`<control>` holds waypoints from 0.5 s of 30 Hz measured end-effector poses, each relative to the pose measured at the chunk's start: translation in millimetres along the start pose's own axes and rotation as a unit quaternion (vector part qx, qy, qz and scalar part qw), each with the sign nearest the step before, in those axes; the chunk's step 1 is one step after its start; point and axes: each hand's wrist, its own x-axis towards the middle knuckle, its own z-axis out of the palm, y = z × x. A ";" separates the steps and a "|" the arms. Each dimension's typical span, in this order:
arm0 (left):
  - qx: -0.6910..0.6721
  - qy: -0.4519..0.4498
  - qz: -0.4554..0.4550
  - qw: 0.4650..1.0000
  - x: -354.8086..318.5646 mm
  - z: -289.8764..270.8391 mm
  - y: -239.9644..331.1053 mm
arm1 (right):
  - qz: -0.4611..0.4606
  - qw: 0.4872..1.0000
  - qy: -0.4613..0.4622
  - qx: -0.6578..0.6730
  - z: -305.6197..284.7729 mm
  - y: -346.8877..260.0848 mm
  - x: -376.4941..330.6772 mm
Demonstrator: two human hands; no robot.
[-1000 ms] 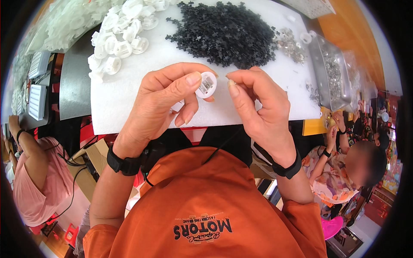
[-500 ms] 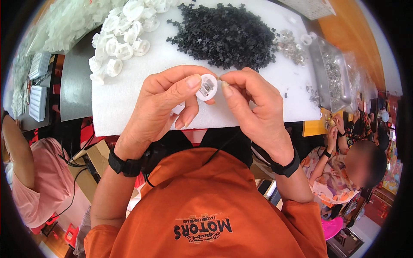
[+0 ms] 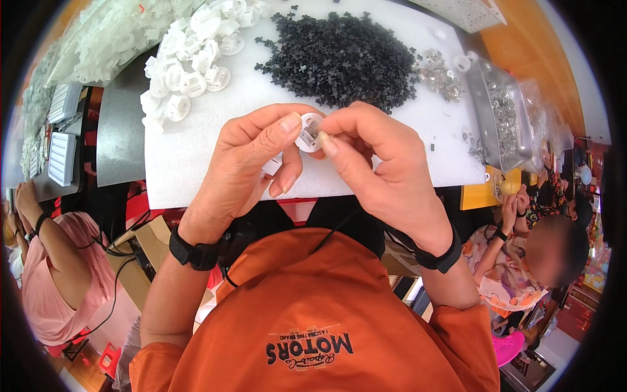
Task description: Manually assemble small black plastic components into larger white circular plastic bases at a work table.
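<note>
As the left hand [image 3: 241,157] is positioned above the near half of the white-sheeted tabletop [image 3: 196,176], its grip is pinched, thumb against fingers, on a round white plastic piece [image 3: 307,134] with a grey recessed centre. A second white plastic piece [image 3: 272,164] shows at the same hand's curled fingers. The right hand [image 3: 388,157] has thumb and forefinger drawn nearly together at the round piece's right side; whether that grip has hold of a small part cannot be told. A heap of small black cross-shaped pieces [image 3: 343,59] lies toward the middle of the far edge. Loose white round plastic pieces [image 3: 192,55] cluster toward the far left corner. Small shiny metal parts [image 3: 439,77] lie near the right edge, beside a grey metal tray [image 3: 511,164] holding similar-looking parts.
</note>
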 end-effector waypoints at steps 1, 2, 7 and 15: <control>-0.004 0.001 0.000 1.000 -0.5 -0.5 -0.5 | -0.001 1.000 0.000 0.000 -0.4 0.0 0.6; -0.004 0.002 0.000 1.000 -1.1 -0.4 -0.4 | 0.002 0.999 -0.025 -0.026 -1.3 -0.2 1.3; -0.017 -0.002 -0.011 1.000 -1.3 0.6 -0.1 | -0.035 0.995 -0.027 -0.086 0.2 0.8 3.6; -0.006 0.008 -0.013 1.000 -0.6 2.2 0.3 | -0.090 0.985 -0.014 -0.144 4.3 5.3 6.5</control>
